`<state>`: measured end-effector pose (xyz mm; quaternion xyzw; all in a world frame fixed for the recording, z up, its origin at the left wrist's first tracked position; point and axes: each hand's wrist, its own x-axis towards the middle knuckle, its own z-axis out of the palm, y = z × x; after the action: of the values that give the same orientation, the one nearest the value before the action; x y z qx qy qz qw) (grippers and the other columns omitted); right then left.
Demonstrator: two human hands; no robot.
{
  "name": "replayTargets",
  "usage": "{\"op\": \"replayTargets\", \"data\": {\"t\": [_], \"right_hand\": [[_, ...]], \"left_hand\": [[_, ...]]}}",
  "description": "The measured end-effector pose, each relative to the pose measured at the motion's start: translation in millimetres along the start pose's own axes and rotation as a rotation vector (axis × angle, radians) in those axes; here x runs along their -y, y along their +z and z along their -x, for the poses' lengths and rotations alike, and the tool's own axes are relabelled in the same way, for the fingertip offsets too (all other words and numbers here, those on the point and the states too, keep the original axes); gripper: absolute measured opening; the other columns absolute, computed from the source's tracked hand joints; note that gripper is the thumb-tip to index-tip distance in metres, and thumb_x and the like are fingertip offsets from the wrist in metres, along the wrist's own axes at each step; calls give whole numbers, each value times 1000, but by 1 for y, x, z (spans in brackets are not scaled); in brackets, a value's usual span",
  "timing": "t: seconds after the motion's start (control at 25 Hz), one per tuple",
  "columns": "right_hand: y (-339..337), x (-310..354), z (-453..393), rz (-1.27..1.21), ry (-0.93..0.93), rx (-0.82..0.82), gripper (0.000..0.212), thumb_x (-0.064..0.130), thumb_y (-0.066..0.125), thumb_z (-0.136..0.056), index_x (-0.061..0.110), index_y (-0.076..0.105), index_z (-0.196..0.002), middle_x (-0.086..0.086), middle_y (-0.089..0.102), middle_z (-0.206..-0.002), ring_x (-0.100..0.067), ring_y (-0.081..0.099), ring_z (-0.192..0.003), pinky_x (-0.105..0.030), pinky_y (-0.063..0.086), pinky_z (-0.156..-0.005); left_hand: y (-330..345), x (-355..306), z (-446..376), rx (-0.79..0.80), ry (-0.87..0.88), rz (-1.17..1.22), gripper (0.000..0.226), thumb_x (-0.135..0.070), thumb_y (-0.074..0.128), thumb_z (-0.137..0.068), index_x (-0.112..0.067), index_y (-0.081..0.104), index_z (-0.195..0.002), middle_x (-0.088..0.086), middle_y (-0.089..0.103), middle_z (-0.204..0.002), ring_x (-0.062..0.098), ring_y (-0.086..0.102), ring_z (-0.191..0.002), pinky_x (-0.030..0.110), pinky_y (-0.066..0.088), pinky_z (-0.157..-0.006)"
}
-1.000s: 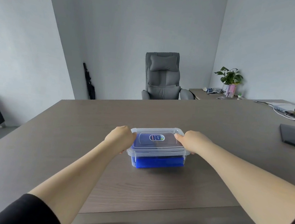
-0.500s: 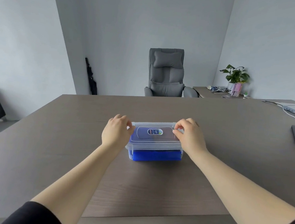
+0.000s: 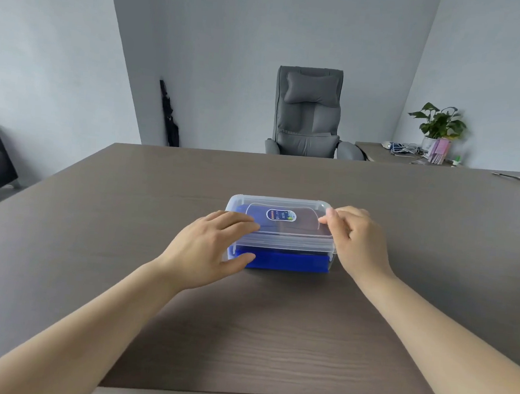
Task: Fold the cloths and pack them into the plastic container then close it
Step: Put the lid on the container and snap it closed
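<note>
While the clear plastic container [image 3: 279, 248] sits mid-counter [image 3: 93, 246], we see its lid [image 3: 285, 220] on top, rounded corners, oval label in the middle. Blue cloths [image 3: 284, 261] fill the bottom, soft-looking through the wall. Left hand [image 3: 208, 248] lies flat, fingers straight over the lid's left edge, thumb against the front wall, gripping nothing. Right hand [image 3: 355, 238] is at the right end, fingers loosely bent, thumb tip on the lid; we can't tell if it grips. Counter is matte grey-brown woodgrain. Beyond it: padded grey chair [image 3: 307, 113], potted plant [image 3: 438, 124], dark umbrella [image 3: 170, 115] against the wall.
</note>
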<state>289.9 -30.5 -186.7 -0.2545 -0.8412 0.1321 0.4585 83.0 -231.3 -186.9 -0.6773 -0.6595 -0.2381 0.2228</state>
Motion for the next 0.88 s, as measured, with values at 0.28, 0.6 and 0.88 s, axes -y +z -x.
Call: {"op": "replayTargets", "data": {"t": [0.28, 0.6, 0.88], "right_hand": [[0, -14, 12, 209, -239, 316, 83, 72, 44, -80, 23, 34, -146, 1, 42, -144, -17, 38, -132, -35, 37, -104], [8, -28, 6, 177, -260, 458, 99, 50, 77, -72, 35, 16, -150, 9, 15, -157, -11, 19, -145, -39, 33, -113], [-1, -29, -1, -111, -104, 482, 71, 74, 57, -72, 50, 41, -137, 31, 27, -149, 14, 26, -133, -17, 26, -103]], "left_hand": [[18, 23, 2, 94, -4, -116, 79, -59, 67, -77, -24, 41, -144, -5, 46, -145, 18, 45, -130, 35, 41, -107], [18, 29, 4, 70, -20, -108, 75, -55, 68, -80, -24, 44, -143, -5, 48, -145, 16, 44, -130, 34, 43, -105], [11, 25, 0, 40, -84, 19, 56, -56, 51, -89, -29, 54, -137, -12, 53, -140, 10, 48, -126, 16, 30, -106]]}}
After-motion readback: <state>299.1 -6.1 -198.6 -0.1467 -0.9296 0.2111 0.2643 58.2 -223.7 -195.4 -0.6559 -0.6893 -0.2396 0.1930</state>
